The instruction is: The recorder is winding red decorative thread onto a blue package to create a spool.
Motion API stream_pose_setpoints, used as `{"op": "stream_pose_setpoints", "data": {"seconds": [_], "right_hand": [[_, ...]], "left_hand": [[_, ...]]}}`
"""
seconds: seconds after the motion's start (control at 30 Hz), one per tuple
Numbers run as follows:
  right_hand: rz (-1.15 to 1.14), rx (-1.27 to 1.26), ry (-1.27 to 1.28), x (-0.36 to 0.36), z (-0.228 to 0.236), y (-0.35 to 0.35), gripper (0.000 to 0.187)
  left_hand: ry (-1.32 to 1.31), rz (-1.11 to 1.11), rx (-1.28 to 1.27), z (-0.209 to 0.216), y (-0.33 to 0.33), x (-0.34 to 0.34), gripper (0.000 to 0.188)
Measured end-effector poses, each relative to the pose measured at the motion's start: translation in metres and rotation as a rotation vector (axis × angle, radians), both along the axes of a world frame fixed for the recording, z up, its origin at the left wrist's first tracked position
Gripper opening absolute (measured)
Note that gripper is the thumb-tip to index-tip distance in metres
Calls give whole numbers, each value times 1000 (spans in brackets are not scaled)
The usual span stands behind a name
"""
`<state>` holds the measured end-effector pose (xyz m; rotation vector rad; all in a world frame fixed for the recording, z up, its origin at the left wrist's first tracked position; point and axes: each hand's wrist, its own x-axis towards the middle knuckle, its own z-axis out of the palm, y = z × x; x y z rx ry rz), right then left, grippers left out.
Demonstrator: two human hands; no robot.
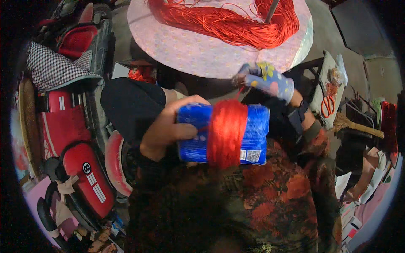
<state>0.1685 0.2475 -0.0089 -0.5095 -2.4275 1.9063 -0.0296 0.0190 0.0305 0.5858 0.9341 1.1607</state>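
My left hand [172,124] grips the left end of a blue plastic-wrapped pack [257,133], with the thumb across its front. Around the middle of the pack runs a thick band of wound red cord [228,134]. From the top of that band a short strand leads up to my right hand [265,80], which wears a blue glove with coloured dots. Its fingers are closed on the strand and slightly blurred. Beyond my hands a large loose skein of red cord [236,30] is spread over a round table [177,55], looped past a thin upright rod [272,10].
At the left stands a red and black vehicle [86,177] with a checked cloth [59,69] over it. To the right, red-handled scissors [328,106] lie on a narrow bench [328,69] beside a straw broom [356,125]. Papers and cardboard [365,177] are piled at the lower right.
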Motion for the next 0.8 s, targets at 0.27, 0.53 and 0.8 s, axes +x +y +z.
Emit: {"op": "stream_pose_setpoints", "data": {"seconds": [0.27,0.53,0.8], "right_hand": [[329,556,107,23,23,-43,18],[203,-33,178,-9,12,9,15],[-32,4,29,27,-15,-38,22]], "left_hand": [[472,495,-80,-18,19,2,34],[147,-249,-150,-14,12,-3,52],[-242,647,-30,3,8,5,50]]}}
